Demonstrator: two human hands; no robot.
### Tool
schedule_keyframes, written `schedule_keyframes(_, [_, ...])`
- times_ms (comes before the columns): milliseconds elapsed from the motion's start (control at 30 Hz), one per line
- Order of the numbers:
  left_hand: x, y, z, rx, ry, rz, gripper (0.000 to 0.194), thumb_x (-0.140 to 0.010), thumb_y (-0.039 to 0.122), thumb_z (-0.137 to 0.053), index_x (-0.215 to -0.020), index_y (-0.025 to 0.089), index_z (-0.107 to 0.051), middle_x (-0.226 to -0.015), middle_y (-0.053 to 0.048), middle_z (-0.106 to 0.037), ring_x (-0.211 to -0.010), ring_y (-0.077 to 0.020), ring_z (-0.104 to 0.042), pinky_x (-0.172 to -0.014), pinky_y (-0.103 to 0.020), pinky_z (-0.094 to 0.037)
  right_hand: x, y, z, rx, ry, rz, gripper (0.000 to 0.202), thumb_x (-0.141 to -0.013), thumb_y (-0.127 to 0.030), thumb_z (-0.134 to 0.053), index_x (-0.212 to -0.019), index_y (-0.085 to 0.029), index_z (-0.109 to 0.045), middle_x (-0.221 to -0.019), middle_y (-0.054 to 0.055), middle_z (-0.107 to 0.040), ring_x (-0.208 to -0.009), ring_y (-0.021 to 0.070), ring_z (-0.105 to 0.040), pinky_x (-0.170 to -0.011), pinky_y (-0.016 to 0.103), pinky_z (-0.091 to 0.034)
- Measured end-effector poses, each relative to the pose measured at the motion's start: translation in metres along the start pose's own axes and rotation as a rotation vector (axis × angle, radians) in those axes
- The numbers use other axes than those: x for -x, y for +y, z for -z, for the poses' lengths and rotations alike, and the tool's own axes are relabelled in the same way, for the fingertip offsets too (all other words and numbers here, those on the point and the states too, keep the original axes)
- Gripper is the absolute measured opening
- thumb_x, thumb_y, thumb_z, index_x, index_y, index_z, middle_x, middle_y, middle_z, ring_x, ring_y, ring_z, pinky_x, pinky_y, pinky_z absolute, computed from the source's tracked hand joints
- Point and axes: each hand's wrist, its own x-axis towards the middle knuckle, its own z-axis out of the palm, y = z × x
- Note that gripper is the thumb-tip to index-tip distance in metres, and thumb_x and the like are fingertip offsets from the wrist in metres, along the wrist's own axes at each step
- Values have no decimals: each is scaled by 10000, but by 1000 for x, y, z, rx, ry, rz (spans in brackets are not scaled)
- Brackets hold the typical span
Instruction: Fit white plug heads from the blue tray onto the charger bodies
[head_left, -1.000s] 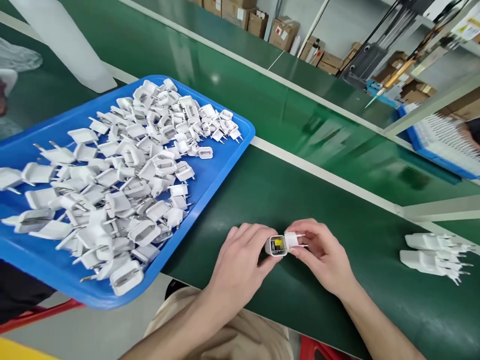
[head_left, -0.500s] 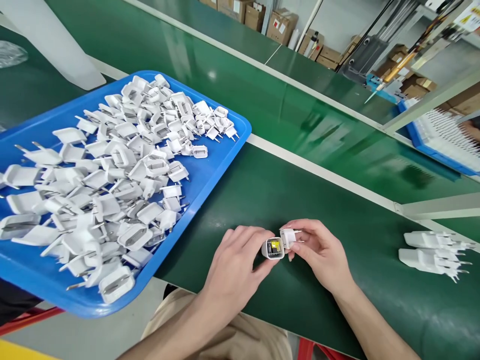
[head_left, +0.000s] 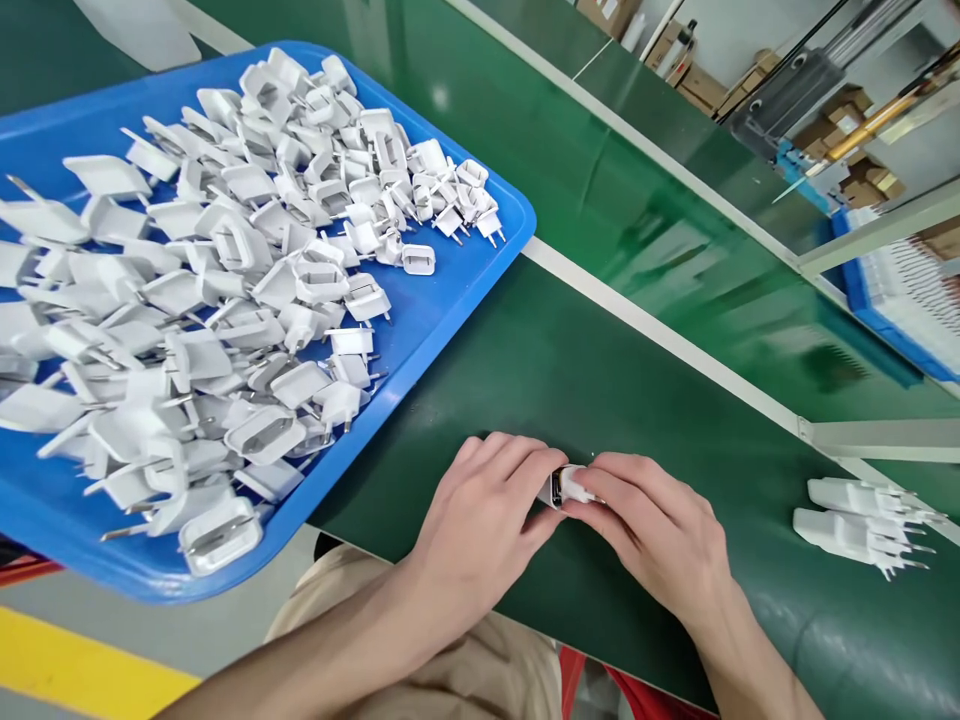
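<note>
My left hand is closed around a white charger housing, whose open end faces right and shows dark parts inside. Between the thumb and fingers of my right hand is a white plug cap with metal pins pointing right. The cap sits against the housing's open end, slightly tilted; a dark gap shows on the near left side. My fingers cover much of both pieces.
A blue tray heaped with white plug caps stands at left. Several white chargers with pins lie in a group at right on the green table. A raised green ledge and white metal frame run behind.
My right hand has brought the plug cap from beside the housing onto its open end. The housing has turned so its opening faces right. The camera view has shifted.
</note>
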Motion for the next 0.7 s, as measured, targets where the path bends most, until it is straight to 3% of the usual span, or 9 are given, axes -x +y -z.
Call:
schedule_keyframes(267, [1, -1, -1, -26, -13, -24, 199, -993, 262, -658, -1173, 220, -583, -1148, -5, -694, -1014, -221, -595, -837, -383, -388, 1, -4, -3, -3, -1, 7, 301, -975, -178, -708, -1252, -277, -644, -1021, 48, -731, -807, 196, -730, -724, 310, -612])
schedule_keyframes(467, [2, 1, 0, -12, -4, -11, 134, -1027, 244, -577, -1157, 222, -599, -1139, -11, -708, -991, -211, -605, -817, -376, -392, -1, -9, -6, 109, 7, 0, 227, -979, -180, -698, -1182, -277, -667, -971, 45, -738, -779, 203, -722, -692, 320, -590])
schedule_keyframes(700, [0, 2, 0, 42, 19, -2, 142, -985, 193, -637, -1123, 211, -608, -1106, 12, -722, -957, -196, -611, -804, -371, -375, -10, -10, -6, 60, 71, 62, 134, -956, -118, -705, -1063, -194, -680, -879, 43, -720, -709, 176, -668, -646, 314, -542])
